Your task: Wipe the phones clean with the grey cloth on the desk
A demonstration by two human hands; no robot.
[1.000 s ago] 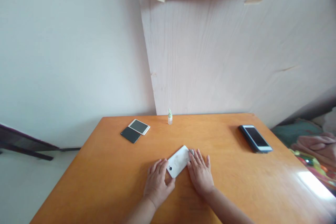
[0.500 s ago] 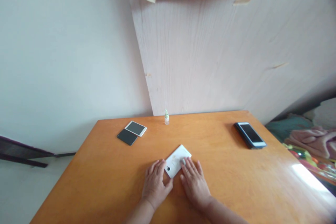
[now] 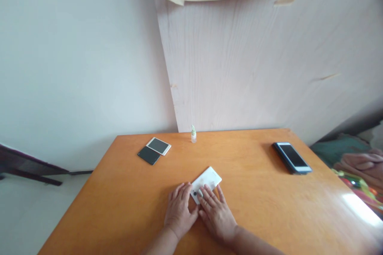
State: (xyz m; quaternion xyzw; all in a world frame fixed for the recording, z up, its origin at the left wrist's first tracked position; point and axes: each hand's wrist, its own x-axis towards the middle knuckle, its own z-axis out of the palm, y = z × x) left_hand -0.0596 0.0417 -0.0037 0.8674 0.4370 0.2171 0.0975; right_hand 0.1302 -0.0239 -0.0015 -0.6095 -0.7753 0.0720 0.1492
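While your right hand (image 3: 218,215) lies over the white phone (image 3: 212,177), fingers nearly straight, a small pale pad (image 3: 199,193) shows at its fingertips, close beside the camera; pinched or only pressed, can't tell. Your left hand (image 3: 180,211), thumb apart from fingers, holds the phone's near end. Phone: lower middle of frame, back up, slantwise on the table (image 3: 254,191). Step in hand reads as rubbing that back. Next stroke, I judge, calls for even pressure and a firm left grip. Farther out: small bottle (image 3: 194,137) upright near centre; dark phone (image 3: 148,155) against white-rimmed phone (image 3: 158,146), left of centre; blue-edged phone (image 3: 293,156) at right.
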